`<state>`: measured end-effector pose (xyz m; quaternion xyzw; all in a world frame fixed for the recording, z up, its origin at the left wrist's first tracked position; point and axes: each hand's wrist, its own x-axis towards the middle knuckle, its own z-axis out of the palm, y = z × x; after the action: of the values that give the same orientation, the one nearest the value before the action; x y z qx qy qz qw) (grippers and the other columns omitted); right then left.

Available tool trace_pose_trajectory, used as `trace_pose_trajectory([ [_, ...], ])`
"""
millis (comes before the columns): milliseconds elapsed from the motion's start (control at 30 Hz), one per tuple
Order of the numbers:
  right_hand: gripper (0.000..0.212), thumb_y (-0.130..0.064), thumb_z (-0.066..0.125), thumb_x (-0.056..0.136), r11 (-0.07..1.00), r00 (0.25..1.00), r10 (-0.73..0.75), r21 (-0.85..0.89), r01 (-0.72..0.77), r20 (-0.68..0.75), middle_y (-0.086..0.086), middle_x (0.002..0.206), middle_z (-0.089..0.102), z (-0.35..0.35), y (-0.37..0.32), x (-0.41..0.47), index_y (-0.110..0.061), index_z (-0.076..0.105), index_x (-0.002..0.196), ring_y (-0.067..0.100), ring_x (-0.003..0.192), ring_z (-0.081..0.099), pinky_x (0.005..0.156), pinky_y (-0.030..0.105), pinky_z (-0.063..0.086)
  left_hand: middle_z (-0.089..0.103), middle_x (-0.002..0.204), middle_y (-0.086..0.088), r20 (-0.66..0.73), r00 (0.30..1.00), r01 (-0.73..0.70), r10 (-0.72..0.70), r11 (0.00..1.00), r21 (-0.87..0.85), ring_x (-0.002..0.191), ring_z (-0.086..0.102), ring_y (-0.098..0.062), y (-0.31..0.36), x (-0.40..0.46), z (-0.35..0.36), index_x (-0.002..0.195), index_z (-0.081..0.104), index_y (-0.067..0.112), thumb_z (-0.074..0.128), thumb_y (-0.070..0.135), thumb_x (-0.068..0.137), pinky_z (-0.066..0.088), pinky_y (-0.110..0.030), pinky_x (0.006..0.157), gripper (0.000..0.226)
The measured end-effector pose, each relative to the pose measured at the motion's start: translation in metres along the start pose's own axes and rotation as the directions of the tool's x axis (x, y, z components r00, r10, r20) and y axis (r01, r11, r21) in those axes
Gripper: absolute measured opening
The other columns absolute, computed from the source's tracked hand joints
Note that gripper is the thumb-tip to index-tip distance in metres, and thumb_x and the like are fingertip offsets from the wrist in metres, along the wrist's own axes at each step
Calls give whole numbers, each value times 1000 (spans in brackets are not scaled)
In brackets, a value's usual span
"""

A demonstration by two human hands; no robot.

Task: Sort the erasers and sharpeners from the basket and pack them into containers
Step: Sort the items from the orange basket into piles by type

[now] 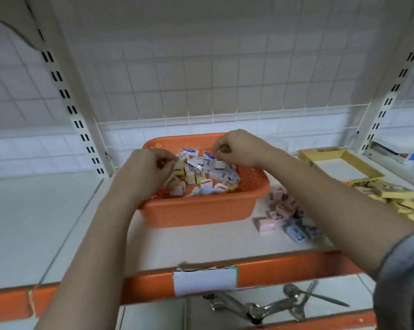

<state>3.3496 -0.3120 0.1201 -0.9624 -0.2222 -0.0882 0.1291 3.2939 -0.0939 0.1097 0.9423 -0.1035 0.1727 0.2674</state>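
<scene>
Over the orange basket (pixel 201 208) on the shelf, both my hands curl into the mixed boxes (pixel 201 175); my left hand (pixel 149 167) and right hand (pixel 234 148) each seem to pinch something, blurred. Best lift one kind at a time.

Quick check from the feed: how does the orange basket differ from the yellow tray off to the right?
The orange basket is deep, with perforated walls; the yellow tray is shallow with plain sides. The basket holds a heap of small packets, and both hands, left hand and right hand, reach into it; the tray's white floor shows bare and no hand is near it. The basket sits centre, the tray further back right. Both rest on the same white shelf.
</scene>
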Motion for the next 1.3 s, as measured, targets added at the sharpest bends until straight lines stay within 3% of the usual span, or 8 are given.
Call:
trace_pose_trajectory([
  [100,22,-21,64,87,985,960,-44,-148,88,278,-1,102,67,14,-7,21,-17,68,108,14,89,57,81,29,48,70,98,4,48,998,-51,52,998,-22,81,56,-5,-12,-2,0,103,71,21,58,18,90,37,-16,71,19],
  [233,38,-19,76,77,981,810,10,-163,105,586,-12,85,58,24,-18,28,-15,63,113,9,80,54,70,21,42,67,96,7,58,995,-82,84,996,-28,80,53,-3,-16,-3,0,103,71,21,56,19,91,36,-16,66,19],
  [533,34,-5,68,79,983,791,32,-161,84,610,-8,82,47,32,-12,25,-17,45,101,17,83,51,57,21,39,62,87,11,111,990,-92,91,996,2,81,58,-7,-14,-2,-2,103,71,24,56,23,91,50,-28,75,19],
  [667,25,-24,67,84,999,917,14,-38,1,398,-10,79,53,10,-12,13,-21,51,104,11,72,53,60,24,40,56,84,16,147,982,-124,119,992,27,79,54,-3,-17,5,-7,105,70,23,56,21,91,42,-17,69,20],
  [800,25,-25,66,84,968,996,90,233,-89,7,2,99,61,-1,-9,-17,-17,61,107,20,86,58,75,27,45,68,101,6,296,941,-208,165,971,119,85,60,-8,-20,31,-6,110,69,22,55,22,92,49,-25,79,22],
  [967,30,-11,63,81,879,936,197,476,-37,-291,-21,97,55,11,-25,-62,-25,59,106,13,83,59,74,20,48,64,116,0,580,810,-354,84,859,370,101,59,-17,-18,65,12,117,62,18,61,37,88,48,-31,88,34],
  [1033,34,-8,63,79,856,897,240,516,-16,-371,-17,100,58,18,-31,-75,-26,60,107,11,85,59,77,22,48,60,120,0,638,769,-370,-30,794,482,104,56,-19,-16,68,17,126,53,18,63,42,84,45,-30,84,50],
  [1300,38,-11,72,79,788,814,358,615,-1,-458,-4,90,61,29,-42,-100,-31,61,109,12,75,59,71,16,45,57,104,0,629,777,-343,-14,829,442,89,51,-15,-15,67,24,116,56,14,74,15,77,45,-25,75,44],
])
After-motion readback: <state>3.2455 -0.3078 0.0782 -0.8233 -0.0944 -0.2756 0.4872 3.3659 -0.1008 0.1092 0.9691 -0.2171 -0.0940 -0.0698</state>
